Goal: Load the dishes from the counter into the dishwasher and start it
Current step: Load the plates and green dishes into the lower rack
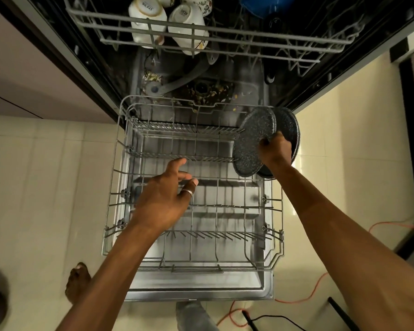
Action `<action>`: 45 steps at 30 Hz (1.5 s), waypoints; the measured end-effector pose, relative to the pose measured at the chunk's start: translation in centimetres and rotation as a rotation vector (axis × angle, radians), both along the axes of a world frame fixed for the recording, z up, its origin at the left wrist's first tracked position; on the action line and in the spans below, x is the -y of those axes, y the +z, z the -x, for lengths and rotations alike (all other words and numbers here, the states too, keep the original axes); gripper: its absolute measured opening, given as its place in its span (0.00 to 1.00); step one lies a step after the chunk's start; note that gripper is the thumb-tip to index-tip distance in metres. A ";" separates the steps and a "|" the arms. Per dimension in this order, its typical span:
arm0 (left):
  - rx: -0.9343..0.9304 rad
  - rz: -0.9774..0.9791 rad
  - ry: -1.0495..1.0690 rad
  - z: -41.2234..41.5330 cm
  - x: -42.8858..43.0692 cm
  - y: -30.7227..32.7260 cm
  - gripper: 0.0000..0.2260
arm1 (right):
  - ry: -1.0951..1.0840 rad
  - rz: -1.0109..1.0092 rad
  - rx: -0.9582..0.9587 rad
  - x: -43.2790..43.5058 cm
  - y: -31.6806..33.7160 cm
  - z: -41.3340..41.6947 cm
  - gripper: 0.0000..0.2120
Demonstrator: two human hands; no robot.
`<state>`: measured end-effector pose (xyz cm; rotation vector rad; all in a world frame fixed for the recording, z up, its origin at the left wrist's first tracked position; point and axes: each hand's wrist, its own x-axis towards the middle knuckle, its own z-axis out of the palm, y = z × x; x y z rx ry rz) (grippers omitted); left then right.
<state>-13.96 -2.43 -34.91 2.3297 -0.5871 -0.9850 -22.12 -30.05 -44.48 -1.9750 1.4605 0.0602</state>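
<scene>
A dishwasher is shown open, with its grey wire lower rack pulled out over the lowered door. Two round dark plates flecked with white are seen on edge at the rack's far right corner. The front plate is gripped at its right rim by the right hand, and the rear plate is just behind it. In the upper rack, two white mugs are set bases up, with a blue vessel farther right.
</scene>
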 end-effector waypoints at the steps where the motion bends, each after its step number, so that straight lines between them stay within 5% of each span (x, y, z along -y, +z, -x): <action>1: 0.005 0.001 -0.001 0.1 0.0 0.0 0.26 | 0.005 -0.006 -0.015 0.2 0.0 0.3 0.16; 13: 0.000 0.005 -0.020 0.9 0.0 -0.3 0.25 | -0.028 -0.088 0.097 0.7 -0.4 2.0 0.33; 19: -0.009 0.039 -0.008 1.2 -0.3 0.2 0.26 | 0.046 -0.079 0.013 0.9 0.4 1.8 0.10; 33: -0.021 0.034 -0.014 1.1 -1.5 -0.3 0.26 | 0.038 -0.053 -0.044 0.5 1.7 1.4 0.14; 37: -0.022 0.048 -0.028 0.6 -1.9 0.9 0.25 | -0.006 0.083 -0.032 -1.1 5.2 2.0 0.22; 45: -0.025 0.129 0.066 -3.6 -5.7 12.1 0.20 | 0.195 -0.116 0.158 -12.6 20.4 -0.3 0.12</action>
